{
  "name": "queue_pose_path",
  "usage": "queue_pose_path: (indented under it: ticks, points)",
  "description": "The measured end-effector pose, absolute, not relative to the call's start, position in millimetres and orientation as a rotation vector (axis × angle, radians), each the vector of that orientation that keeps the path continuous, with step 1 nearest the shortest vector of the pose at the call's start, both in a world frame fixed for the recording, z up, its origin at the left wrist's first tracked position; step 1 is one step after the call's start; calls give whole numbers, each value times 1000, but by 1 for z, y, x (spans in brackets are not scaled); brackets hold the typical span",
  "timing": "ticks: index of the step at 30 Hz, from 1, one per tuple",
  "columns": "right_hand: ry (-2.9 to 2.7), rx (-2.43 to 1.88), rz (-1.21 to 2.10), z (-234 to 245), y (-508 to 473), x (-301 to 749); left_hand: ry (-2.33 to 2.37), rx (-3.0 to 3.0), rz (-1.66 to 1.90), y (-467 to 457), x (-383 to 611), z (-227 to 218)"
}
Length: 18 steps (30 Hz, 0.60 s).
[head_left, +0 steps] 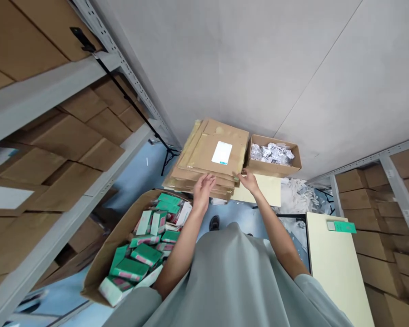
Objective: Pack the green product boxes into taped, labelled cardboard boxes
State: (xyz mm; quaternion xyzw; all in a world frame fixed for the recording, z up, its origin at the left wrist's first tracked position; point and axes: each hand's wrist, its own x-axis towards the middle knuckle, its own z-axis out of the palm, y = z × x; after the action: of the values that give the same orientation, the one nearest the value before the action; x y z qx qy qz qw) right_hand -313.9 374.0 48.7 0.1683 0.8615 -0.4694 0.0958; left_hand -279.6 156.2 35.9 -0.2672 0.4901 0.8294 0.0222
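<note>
A stack of flattened cardboard boxes [207, 156] leans on the floor against the grey wall, the top one bearing a white label [221, 152]. My left hand [203, 187] reaches to the stack's near edge, fingers stretched out and touching the cardboard. My right hand [248, 178] is at the stack's near right corner, its fingers curled on the edge of the cardboard.
An open carton [102, 259] of several green-and-pink packets sits at my lower left. A small box of silver pouches [273, 154] stands right of the stack. Shelving with brown cartons [54, 136] lines the left and right [378, 213]. A pale table [330, 259] holds one green packet [341, 226].
</note>
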Motion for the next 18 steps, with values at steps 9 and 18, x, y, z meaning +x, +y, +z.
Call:
queue_pose_path:
  ticks: [9,18]
  points:
    - [2718,729,-1290,50,341,-322,1270,-732,2509,130,-300,16]
    - [3021,591,-931,77,319,-315,1043,-891,2432,125,-315,34]
